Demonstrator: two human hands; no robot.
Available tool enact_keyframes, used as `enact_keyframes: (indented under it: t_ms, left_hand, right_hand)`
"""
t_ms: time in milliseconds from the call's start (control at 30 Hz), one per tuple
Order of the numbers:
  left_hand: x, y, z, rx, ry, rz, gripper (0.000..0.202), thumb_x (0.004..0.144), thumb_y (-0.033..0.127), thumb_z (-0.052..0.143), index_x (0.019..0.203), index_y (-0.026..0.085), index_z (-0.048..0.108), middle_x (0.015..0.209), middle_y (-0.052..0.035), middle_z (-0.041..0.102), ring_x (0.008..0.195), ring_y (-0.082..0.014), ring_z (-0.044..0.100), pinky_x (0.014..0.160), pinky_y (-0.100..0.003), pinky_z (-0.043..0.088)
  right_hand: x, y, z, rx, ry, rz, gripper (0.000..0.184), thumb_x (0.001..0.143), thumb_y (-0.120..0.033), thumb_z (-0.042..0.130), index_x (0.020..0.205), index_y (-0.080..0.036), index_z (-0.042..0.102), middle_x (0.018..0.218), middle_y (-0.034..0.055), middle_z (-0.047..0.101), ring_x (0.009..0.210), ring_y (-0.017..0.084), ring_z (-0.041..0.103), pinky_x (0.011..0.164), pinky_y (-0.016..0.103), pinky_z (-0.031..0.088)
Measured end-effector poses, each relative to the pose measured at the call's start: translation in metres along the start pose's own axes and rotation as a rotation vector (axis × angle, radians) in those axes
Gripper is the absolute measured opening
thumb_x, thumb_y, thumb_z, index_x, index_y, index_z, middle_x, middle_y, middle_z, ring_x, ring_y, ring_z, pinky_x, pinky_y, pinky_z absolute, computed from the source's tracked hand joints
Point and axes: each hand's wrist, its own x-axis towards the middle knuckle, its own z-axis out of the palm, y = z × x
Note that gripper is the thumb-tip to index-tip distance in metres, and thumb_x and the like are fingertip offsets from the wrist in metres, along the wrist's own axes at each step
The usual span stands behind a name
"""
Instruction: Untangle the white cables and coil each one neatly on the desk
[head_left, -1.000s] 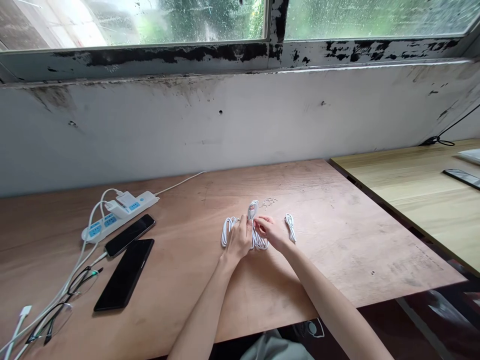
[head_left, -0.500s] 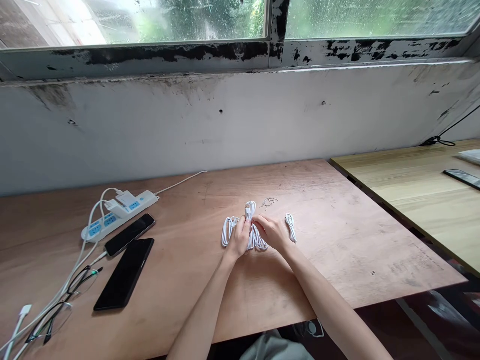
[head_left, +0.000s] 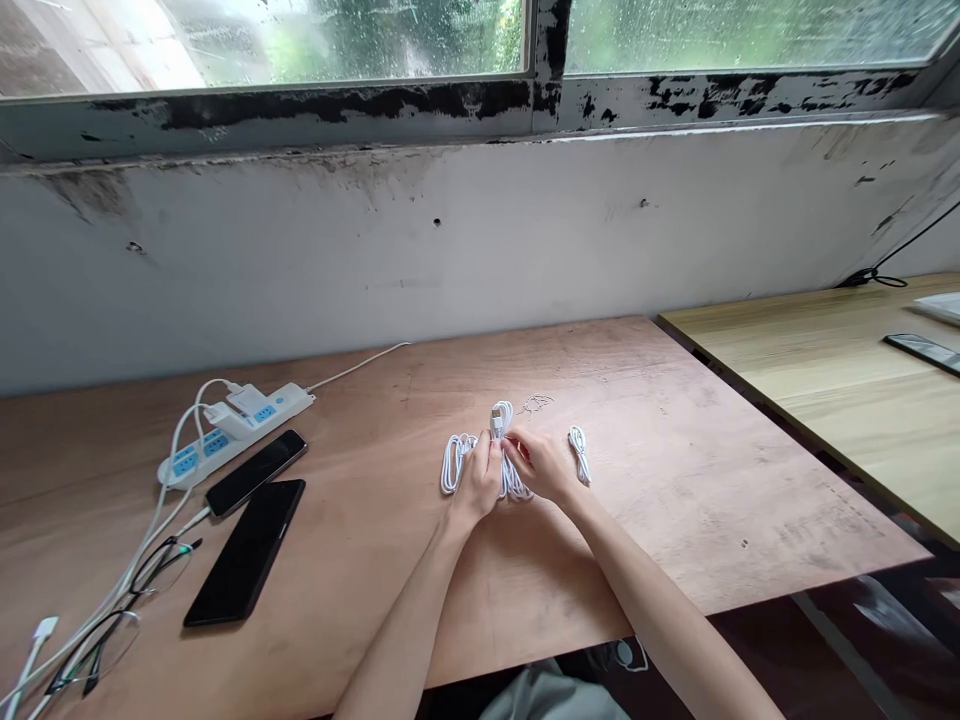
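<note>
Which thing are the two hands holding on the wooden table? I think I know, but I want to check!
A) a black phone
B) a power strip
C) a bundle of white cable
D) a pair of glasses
C. The left hand and the right hand are closed around the bundle of white cable, which sits on the wooden table.

Bare workroom: plywood desk (head_left: 675,480), power strip (head_left: 214,445)
</note>
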Motion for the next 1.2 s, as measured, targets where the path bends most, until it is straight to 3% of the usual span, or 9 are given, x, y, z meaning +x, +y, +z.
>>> enact_keyframes:
  t_ms: [200,367,600,767,967,1200]
  left_hand:
    - [-0.001,0.003,-0.001,-0.019,0.016,-0.021,0.025,0.089,0.034,0.026,0.077,0.021,0.044,0.064,0.0001,0.051,0.058,-0.0145,0.047,0.057,-0.026,0.033]
    - [-0.002,0.004,-0.003,-0.116,0.027,-0.038,0.025,0.089,0.035,0.028,0.078,0.021,0.046,0.067,0.0,0.054,0.059,-0.0132,0.049,0.058,-0.025,0.036]
    - [0.001,-0.01,0.001,-0.239,0.032,-0.048,0.027,0.089,0.038,0.029,0.082,0.02,0.049,0.07,-0.0004,0.054,0.063,-0.0132,0.05,0.059,-0.024,0.04]
    - [0.001,-0.014,0.003,-0.254,0.039,-0.047,0.026,0.088,0.038,0.031,0.077,0.02,0.047,0.066,0.001,0.05,0.059,-0.0123,0.046,0.058,-0.024,0.038]
    - [0.0,-0.007,0.001,-0.124,0.065,-0.068,0.027,0.088,0.035,0.027,0.069,0.021,0.04,0.059,0.0021,0.046,0.055,-0.0128,0.043,0.056,-0.025,0.033]
    - [-0.002,0.0,-0.001,-0.006,0.14,-0.059,0.025,0.089,0.029,0.026,0.066,0.022,0.035,0.058,0.0011,0.043,0.055,-0.0144,0.042,0.056,-0.027,0.028]
  right_hand:
    - [0.002,0.0,0.001,0.156,0.018,0.1,0.029,0.088,-0.03,0.038,0.063,-0.019,0.044,0.058,-0.0007,0.047,0.052,0.011,0.037,0.052,0.024,0.028]
    - [0.002,0.004,0.003,0.301,0.034,0.214,0.036,0.089,-0.038,0.036,0.062,-0.018,0.049,0.057,-0.0006,0.049,0.052,0.011,0.041,0.052,0.023,0.031]
    - [0.003,0.008,0.003,0.478,0.013,0.258,0.033,0.084,-0.04,0.046,0.079,-0.015,0.068,0.069,0.0034,0.063,0.063,0.015,0.054,0.059,0.026,0.04]
    - [0.002,0.011,0.006,0.57,0.022,0.255,0.031,0.08,-0.042,0.053,0.085,-0.017,0.071,0.077,0.0067,0.067,0.07,0.019,0.058,0.063,0.03,0.045]
    - [0.003,0.006,0.0,0.476,0.038,0.243,0.027,0.084,-0.037,0.049,0.077,-0.016,0.065,0.07,0.0052,0.062,0.064,0.015,0.054,0.059,0.027,0.041]
    - [0.0,-0.005,0.001,0.143,0.062,0.103,0.03,0.088,-0.032,0.04,0.061,-0.019,0.043,0.059,-0.0005,0.046,0.053,0.011,0.038,0.053,0.025,0.029]
